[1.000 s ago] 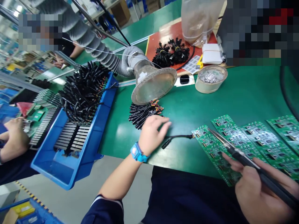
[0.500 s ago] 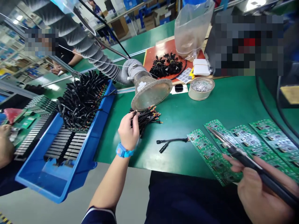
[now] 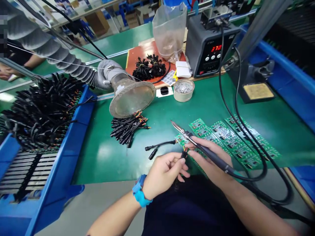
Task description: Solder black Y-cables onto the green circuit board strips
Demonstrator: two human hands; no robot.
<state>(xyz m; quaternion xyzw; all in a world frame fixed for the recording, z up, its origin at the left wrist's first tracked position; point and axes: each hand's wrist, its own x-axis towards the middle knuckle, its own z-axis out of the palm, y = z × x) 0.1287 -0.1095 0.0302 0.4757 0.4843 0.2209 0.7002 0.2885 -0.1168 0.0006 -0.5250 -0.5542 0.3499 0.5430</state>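
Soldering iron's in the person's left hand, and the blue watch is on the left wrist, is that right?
Wrong hand: the head view shows the soldering iron in the right hand. The blue watch is indeed on the left wrist.

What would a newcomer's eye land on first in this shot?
Probably the big flared fume hood on its corrugated hose, left of centre. Next, the soldering station with glowing red digits, toward the upper right. Then, at lower centre, the right hand holding a soldering iron and the left hand pinching a black cable, close to green circuit boards.
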